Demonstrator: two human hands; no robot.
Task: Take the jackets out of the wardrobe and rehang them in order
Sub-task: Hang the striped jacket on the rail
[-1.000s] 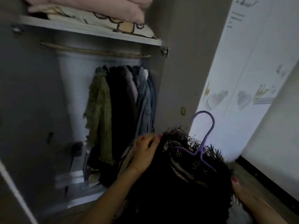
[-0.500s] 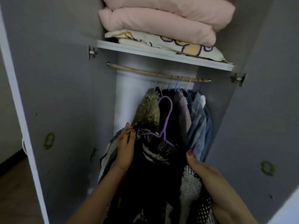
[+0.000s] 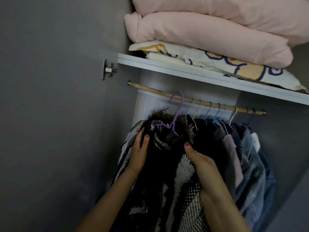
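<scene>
At the rail's left end, the left hand and right hand grip the black-and-white jacket, its purple hanger hooking the rail.

Folded pink quilt atop patterned bedding on white shelf; metal hinge left.

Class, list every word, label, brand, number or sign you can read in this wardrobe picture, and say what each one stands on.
None can be read.
The patterned bedding on the shelf carries only purple and yellow looping shapes, no letters.
The black-and-white jacket on the purple hanger shows no readable label.
</scene>
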